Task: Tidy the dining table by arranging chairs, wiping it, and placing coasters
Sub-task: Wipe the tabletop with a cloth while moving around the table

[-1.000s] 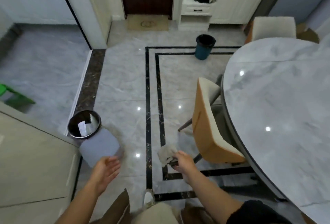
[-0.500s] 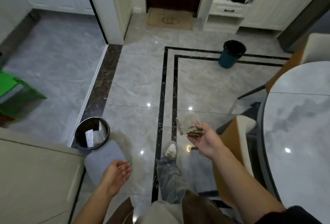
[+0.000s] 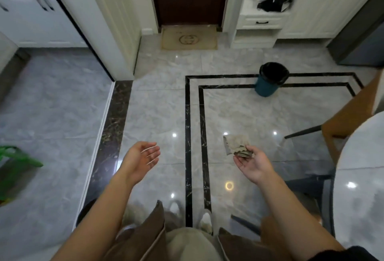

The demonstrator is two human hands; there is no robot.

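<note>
My right hand is palm up in front of me and pinches a crumpled beige cloth between thumb and fingertips; the cloth sticks up and to the left of the fingers. My left hand hovers to the left at the same height, palm turned inward, fingers spread, holding nothing. The round marble dining table shows only as an arc at the right edge. An orange-backed chair stands by the table's far rim.
A teal bin with a black liner stands on the tiled floor ahead right. The rim of a second bin peeks out beside my left forearm. A doormat lies before a dark door. A green stool is at the left.
I have walked forward, away from the table; the grey bin slid almost out of sight under my left arm. Both hands rose, the right still carrying the cloth.
</note>
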